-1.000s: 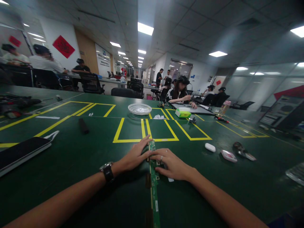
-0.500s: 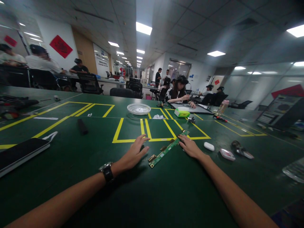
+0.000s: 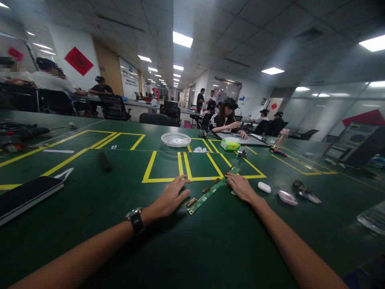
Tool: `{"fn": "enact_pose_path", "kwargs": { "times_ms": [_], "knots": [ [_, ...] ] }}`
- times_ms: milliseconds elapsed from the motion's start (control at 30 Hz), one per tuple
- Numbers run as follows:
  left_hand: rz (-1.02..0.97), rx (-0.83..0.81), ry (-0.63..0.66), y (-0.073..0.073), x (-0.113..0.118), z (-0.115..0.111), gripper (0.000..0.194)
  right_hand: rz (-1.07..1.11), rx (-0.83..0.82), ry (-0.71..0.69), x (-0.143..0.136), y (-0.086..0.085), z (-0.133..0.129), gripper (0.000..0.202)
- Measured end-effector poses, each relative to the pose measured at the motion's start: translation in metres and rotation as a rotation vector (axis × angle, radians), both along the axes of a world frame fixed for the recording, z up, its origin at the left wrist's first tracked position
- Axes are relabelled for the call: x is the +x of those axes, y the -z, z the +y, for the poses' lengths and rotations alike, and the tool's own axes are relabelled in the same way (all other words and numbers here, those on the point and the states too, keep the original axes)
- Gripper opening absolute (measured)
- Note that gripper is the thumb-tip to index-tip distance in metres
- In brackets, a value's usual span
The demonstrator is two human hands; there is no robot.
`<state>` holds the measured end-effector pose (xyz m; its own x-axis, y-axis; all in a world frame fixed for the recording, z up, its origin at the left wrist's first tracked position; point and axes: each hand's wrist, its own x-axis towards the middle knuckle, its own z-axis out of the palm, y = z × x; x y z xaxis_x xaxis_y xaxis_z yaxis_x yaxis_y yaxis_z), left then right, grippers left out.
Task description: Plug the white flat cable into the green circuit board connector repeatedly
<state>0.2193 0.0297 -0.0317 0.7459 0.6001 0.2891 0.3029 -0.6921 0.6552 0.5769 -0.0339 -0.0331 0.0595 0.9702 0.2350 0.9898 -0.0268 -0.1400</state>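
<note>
A long, narrow green circuit board [image 3: 207, 195] with several brownish connectors along one edge lies diagonally on the dark green table. My right hand [image 3: 240, 187] rests on its far part, with outstretched fingers over the board and touching it. Under that hand, a small white bit shows beside the thumb. To the left of the board, my left hand [image 3: 171, 197] is open, thumb and fingers apart, with nothing in it. Its thumb is close to the board's connectors, and I cannot tell whether they touch. A watch [image 3: 135, 220] is on my left wrist.
Yellow tape rectangles [image 3: 162, 180] mark the table. Beyond the board are a white basket [image 3: 176, 140] and a green box [image 3: 230, 144]. To the right lie a white case [image 3: 264, 187] and a pink-and-white item [image 3: 287, 197]. A phone-like slab [image 3: 30, 196] is at left. A co-worker sits opposite.
The view has shifted slightly. My left hand has drawn back a little, and a small white bit has come into sight by my right thumb. The circuit board stays almost in place.
</note>
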Motion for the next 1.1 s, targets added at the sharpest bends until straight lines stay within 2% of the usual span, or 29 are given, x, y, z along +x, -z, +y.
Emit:
{"fn": "enact_pose_path", "kwargs": {
  "times_ms": [167,367,633,800,933,1100],
  "knots": [
    [-0.004,0.007,0.003,-0.001,0.000,0.000,0.043,0.012,0.020,-0.140,-0.019,0.003,-0.001,0.052],
    [-0.050,0.020,0.011,0.000,0.001,0.001,0.042,0.024,-0.090,-0.168,-0.050,-0.003,-0.009,0.061],
    [-0.030,0.011,0.006,0.001,0.000,0.001,0.042,0.034,-0.164,-0.163,-0.055,-0.009,-0.009,0.062],
    [-0.025,0.031,0.005,0.003,0.001,0.003,0.042,0.008,-0.119,-0.160,-0.053,-0.008,-0.009,0.059],
    [-0.016,0.035,-0.003,0.002,0.001,0.001,0.042,-0.072,-0.058,-0.199,-0.052,-0.016,-0.012,0.050],
    [-0.014,0.085,0.019,0.003,0.000,0.001,0.044,-0.071,-0.099,-0.357,-0.073,-0.035,-0.020,0.043]
  ]
}}
